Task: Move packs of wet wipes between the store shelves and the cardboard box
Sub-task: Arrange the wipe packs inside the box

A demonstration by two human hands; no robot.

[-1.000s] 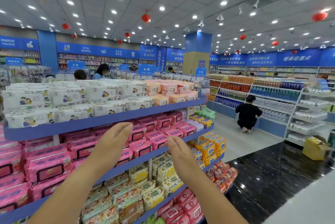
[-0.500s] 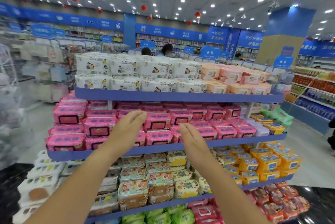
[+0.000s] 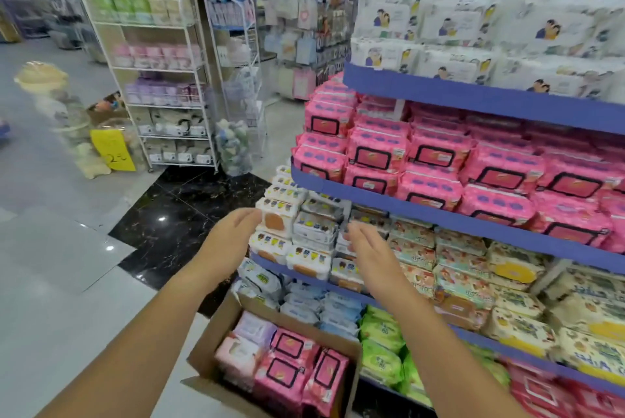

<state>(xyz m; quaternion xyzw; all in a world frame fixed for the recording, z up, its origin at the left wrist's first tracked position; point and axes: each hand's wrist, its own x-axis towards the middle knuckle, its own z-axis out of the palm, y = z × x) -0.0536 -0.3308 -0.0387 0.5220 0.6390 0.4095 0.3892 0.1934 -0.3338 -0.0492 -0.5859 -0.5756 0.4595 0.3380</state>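
light: bright, even | glare: black floor tile | blur: left side | edges: wide-angle bowing

A tiered store shelf unit with blue-purple front edges fills the right side. Its top tier carries white packs of wet wipes printed with cartoon figures, stacked two high. The tier below holds bright pink packs with dark-outlined flip lids, piled in layers. On the third tier lie white packs with orange lids at the left end and cream and yellow patterned packs to the right. Lower still sit pale blue packs and lime green packs. On the grey and black tiled floor an open brown cardboard box stands just beside the shelf, filled with pink packs.
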